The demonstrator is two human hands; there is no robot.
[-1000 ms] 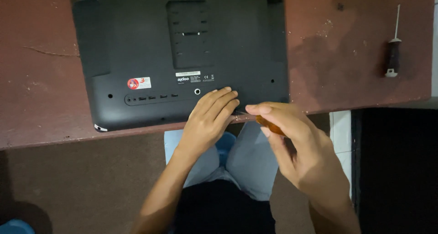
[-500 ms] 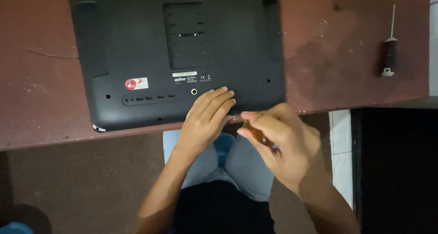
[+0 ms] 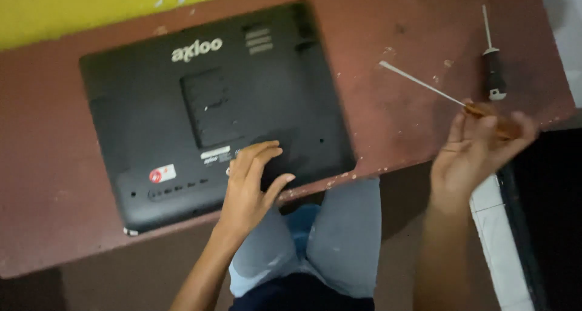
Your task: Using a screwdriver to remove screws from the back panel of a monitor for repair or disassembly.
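Here, left hand (image 3: 251,187) lies flat on the black monitor back (image 3: 151,111) beside its round red sticker (image 3: 156,176) — right hand (image 3: 479,147) grasps an orange-handled screwdriver (image 3: 424,86).

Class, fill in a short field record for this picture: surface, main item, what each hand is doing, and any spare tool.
surface: reddish-brown table
main item: black monitor, face down
left hand: resting flat on the monitor's lower edge
right hand: holding an orange-handled screwdriver, shaft over the table
spare tool: black-handled screwdriver, lying at the table's right end

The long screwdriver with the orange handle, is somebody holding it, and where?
Yes. The right hand holds the long orange-handled screwdriver by its handle, thin metal shaft pointing away over the worn red-brown table.
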